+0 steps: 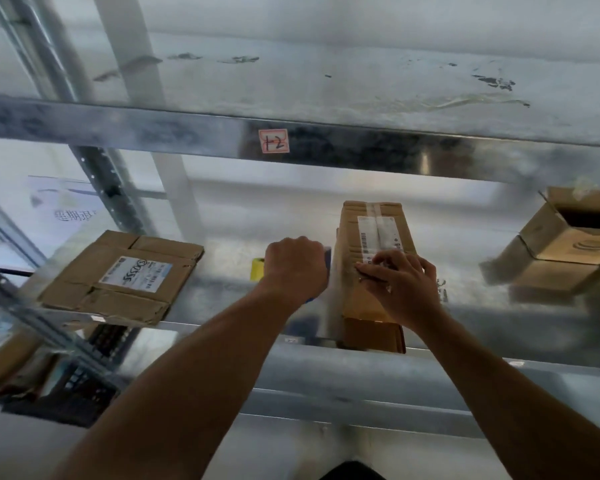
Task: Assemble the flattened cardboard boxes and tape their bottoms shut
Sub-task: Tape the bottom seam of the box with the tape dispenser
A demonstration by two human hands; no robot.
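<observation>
- Progress: one box (pixel 368 296) stands erected on the shelf (pixel 222 289) under the right hand (pixel 400 285); clear tape (pixel 381 220) runs along its upward seam, judged nearly sealed.
- Grip, right: fingertips are bent onto the tape; whether they pinch or press it cannot be told.
- Grip, left: the left hand (pixel 297 268), just beside the box, is closed round a blue-edged tool (pixel 327 259), mostly hidden, probably a tape dispenser.
- Outstanding: flattened box (pixel 118 275), well left of the left hand, not yet assembled.
- Surroundings: open box (pixel 565 237) far right of the right hand; yellow object (pixel 257 269) just beyond the left hand; the upper beam (pixel 153 133) limits headroom.

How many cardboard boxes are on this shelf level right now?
3: a flattened box at left, a taped box in the centre under the right hand, an open box at right. Others may be hidden.
</observation>
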